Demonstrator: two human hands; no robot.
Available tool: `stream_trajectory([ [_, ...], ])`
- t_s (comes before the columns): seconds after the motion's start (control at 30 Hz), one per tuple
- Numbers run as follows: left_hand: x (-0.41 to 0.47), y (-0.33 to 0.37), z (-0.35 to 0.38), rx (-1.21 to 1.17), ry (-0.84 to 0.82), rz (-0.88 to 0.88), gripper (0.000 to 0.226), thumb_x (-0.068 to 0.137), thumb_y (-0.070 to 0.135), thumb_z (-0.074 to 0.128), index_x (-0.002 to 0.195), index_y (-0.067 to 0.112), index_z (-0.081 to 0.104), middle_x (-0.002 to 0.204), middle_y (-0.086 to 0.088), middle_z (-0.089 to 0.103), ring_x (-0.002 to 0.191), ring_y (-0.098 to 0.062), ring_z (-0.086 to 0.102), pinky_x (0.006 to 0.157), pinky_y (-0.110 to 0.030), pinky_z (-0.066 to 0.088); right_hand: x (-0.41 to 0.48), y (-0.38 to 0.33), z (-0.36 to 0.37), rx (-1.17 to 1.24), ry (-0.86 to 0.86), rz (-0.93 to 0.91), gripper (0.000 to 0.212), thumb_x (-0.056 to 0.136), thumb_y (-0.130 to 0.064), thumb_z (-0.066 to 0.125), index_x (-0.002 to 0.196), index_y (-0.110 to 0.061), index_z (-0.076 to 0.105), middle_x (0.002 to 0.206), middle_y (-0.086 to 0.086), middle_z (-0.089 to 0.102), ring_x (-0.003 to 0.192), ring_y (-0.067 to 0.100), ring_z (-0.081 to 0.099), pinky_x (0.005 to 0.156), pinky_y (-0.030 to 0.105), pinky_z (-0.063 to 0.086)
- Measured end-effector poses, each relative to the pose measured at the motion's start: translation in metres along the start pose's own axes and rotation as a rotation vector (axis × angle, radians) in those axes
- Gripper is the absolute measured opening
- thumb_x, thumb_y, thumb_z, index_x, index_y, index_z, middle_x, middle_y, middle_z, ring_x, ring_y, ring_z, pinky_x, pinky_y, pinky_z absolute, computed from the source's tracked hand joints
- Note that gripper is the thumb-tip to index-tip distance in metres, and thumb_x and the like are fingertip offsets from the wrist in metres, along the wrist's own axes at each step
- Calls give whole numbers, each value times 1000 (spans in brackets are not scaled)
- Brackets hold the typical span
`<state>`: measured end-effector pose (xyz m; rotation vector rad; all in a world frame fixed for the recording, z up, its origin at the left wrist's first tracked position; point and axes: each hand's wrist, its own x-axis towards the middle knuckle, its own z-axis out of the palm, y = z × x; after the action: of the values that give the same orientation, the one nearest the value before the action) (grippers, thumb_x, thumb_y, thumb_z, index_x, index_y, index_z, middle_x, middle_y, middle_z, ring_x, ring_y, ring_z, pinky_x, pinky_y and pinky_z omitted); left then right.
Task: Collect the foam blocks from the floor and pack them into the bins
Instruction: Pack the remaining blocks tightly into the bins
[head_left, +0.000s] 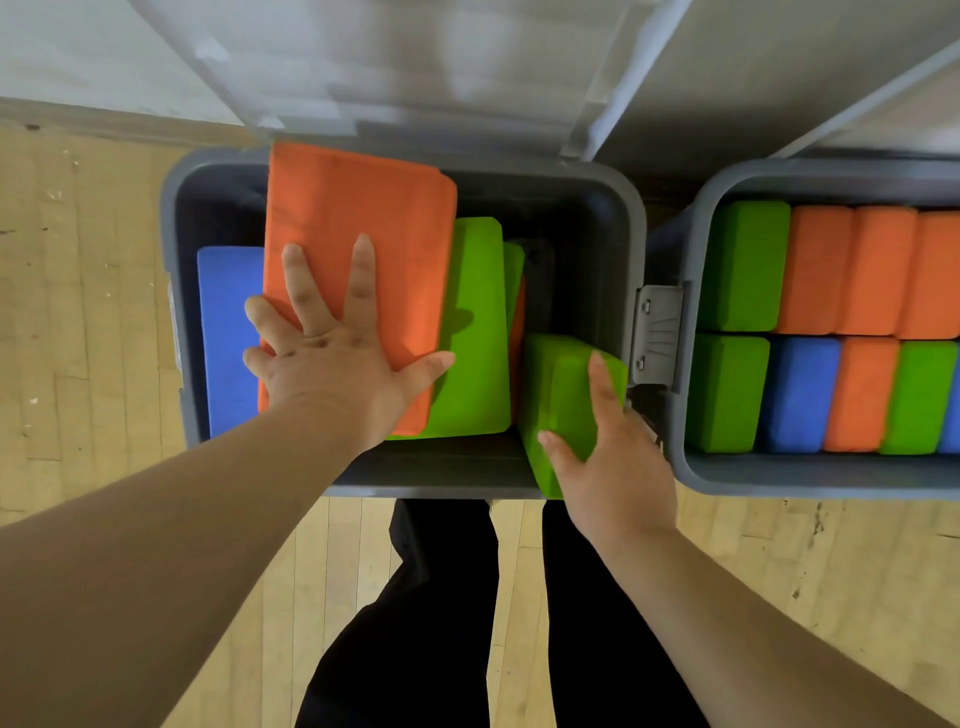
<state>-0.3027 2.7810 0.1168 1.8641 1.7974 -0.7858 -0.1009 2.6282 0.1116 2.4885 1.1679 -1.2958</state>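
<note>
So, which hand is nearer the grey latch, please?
Right. The right hand, holding a green block, is beside the latch; the left hand presses an orange block farther left.

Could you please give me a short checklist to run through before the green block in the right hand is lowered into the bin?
1. Grip: the right hand pinches the green block between thumb and fingers: ok.
2. Room: the left bin shows dark free space to the right of the standing green block: ok.
3. Neighbours steadied: the left hand presses flat on the tilted orange block: ok.
4. Rim clearance: the green block's near end overlaps the bin's near rim: not ok.
5. Lid open, leaning back: ok.
6. Depth of the free space: cannot tell.
</note>
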Motion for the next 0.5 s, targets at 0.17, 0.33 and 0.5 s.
stream_trajectory([
  [0.17, 0, 1, -1, 9, -19, -9, 124, 64, 102, 37, 138, 49, -47, 161, -9, -35, 149, -57, -2, 112, -70, 28, 44, -9, -3, 22, -21, 36, 97, 93, -60, 62, 153, -57, -13, 109, 7, 63, 74, 18, 64, 60, 35, 57],
  [0.33, 2, 1, -3, -1, -12, -11, 125, 62, 102, 38, 139, 50, -46, 162, -8, -33, 149, -56, -1, 111, -70, 29, 94, -26, -23, -29, -118, 52, 98, 93, -57, 66, 160, -47, -5, 108, 5, 67, 86, 26, 66, 74, 38, 58],
  [0.5, -2, -4, -6, -43, 38, 8, 126, 65, 98, 48, 145, 52, -37, 163, -7, -27, 147, -55, 5, 110, -69, 31, 91, -33, -38, -80, -197, 55, 102, 93, -48, 70, 161, -44, -7, 131, 13, 62, 103, 33, 62, 89, 41, 53],
])
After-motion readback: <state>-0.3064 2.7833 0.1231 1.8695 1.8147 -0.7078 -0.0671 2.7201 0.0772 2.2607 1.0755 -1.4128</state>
